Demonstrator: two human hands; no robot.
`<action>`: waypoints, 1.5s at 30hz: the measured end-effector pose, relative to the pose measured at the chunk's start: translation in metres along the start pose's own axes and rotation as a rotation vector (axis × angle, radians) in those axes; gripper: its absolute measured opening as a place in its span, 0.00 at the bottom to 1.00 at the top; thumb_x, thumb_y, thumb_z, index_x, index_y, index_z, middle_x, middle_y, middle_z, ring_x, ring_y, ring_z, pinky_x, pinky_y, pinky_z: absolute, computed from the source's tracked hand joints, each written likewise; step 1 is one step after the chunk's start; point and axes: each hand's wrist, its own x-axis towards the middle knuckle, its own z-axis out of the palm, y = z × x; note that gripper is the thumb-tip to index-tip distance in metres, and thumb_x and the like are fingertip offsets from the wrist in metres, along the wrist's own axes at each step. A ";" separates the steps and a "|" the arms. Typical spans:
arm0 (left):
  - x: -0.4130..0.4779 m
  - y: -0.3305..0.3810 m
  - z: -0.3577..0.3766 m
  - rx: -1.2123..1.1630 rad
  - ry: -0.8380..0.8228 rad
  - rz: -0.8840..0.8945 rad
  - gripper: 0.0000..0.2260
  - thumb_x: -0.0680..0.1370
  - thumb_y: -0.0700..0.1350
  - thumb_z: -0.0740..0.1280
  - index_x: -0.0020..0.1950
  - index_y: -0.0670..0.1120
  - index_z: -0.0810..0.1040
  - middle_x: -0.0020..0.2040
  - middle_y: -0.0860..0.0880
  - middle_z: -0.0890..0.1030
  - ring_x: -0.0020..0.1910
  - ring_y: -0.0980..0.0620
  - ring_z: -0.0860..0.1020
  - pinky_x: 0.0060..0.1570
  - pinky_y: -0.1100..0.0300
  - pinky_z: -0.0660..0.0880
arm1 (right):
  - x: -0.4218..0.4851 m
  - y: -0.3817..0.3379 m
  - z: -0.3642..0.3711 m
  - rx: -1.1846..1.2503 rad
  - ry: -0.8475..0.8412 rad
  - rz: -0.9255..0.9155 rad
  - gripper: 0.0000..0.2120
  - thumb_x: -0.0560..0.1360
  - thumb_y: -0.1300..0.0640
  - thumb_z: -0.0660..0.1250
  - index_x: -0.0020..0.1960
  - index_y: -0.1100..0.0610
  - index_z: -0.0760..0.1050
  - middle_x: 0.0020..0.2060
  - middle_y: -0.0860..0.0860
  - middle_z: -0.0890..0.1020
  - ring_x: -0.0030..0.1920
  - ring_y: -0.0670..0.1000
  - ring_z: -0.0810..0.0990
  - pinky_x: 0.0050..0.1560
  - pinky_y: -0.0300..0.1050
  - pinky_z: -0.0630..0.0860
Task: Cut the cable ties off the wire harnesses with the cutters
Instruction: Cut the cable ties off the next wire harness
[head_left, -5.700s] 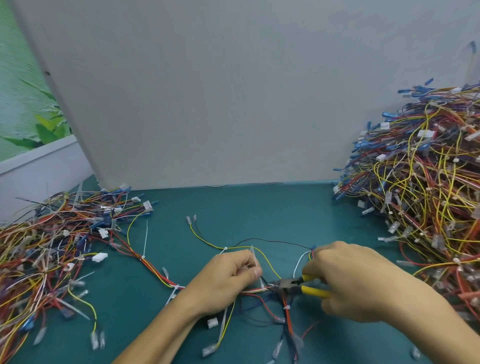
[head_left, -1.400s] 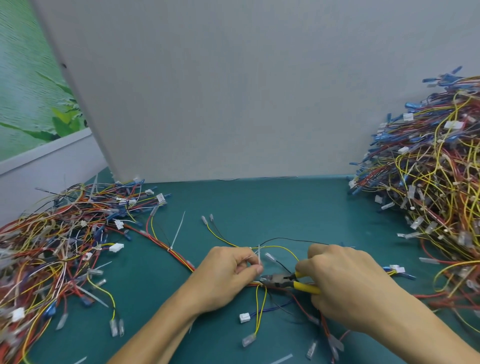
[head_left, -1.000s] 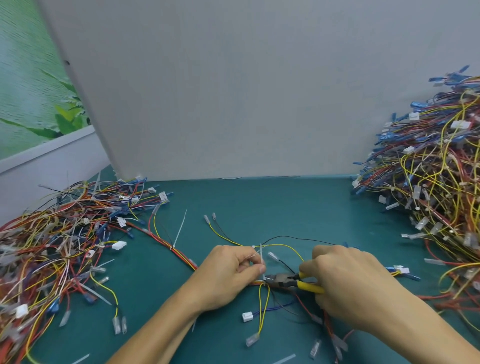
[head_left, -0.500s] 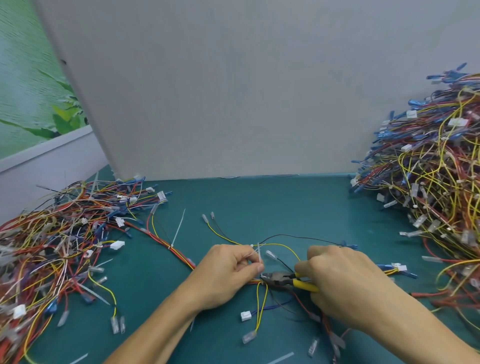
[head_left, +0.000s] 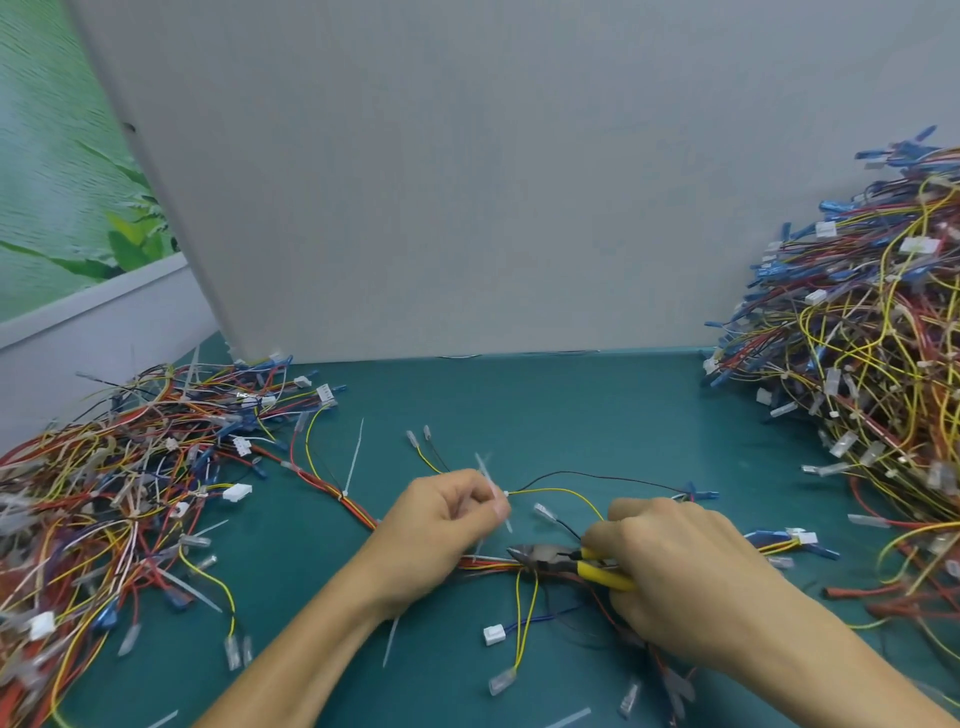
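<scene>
A wire harness (head_left: 524, 597) of red, yellow and black leads lies on the green mat in front of me. My left hand (head_left: 441, 525) pinches a white cable tie (head_left: 492, 488) that sticks up from its fingertips, blurred. My right hand (head_left: 675, 571) grips the yellow-handled cutters (head_left: 566, 558). Their dark jaws point left over the bundled wires, just right of my left hand. Whether the jaws touch the wires I cannot tell.
A low heap of loose harnesses (head_left: 119, 493) covers the mat's left side. A tall pile of harnesses (head_left: 872, 395) rises on the right. A grey board (head_left: 467, 182) stands behind. Cut ties, such as one (head_left: 354, 462), and small connectors (head_left: 493, 635) lie scattered on the green mat (head_left: 571, 415).
My left hand has lifted up and to the left, away from the cutter jaws, with a white cable tie between its fingers. The right hand and cutters have stayed nearly still.
</scene>
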 end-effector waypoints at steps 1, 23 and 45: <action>0.001 0.000 -0.003 -0.177 0.049 -0.049 0.12 0.78 0.37 0.65 0.36 0.47 0.74 0.27 0.52 0.63 0.27 0.54 0.58 0.27 0.63 0.57 | 0.000 -0.001 0.001 0.031 0.021 -0.010 0.04 0.74 0.50 0.58 0.44 0.48 0.63 0.42 0.47 0.65 0.41 0.56 0.66 0.35 0.47 0.61; -0.009 -0.010 -0.049 0.691 -0.160 0.168 0.14 0.73 0.42 0.72 0.57 0.54 0.81 0.47 0.64 0.78 0.49 0.66 0.76 0.54 0.73 0.70 | -0.001 0.025 -0.005 0.111 -0.162 -0.076 0.05 0.69 0.54 0.61 0.41 0.48 0.64 0.39 0.45 0.72 0.46 0.53 0.74 0.41 0.47 0.70; -0.015 -0.003 -0.024 0.257 -0.250 0.064 0.04 0.73 0.48 0.70 0.44 0.49 0.80 0.25 0.56 0.62 0.28 0.57 0.61 0.32 0.64 0.62 | -0.016 0.041 -0.036 0.186 -0.332 -0.066 0.09 0.65 0.47 0.64 0.44 0.39 0.73 0.41 0.45 0.78 0.42 0.43 0.73 0.45 0.46 0.76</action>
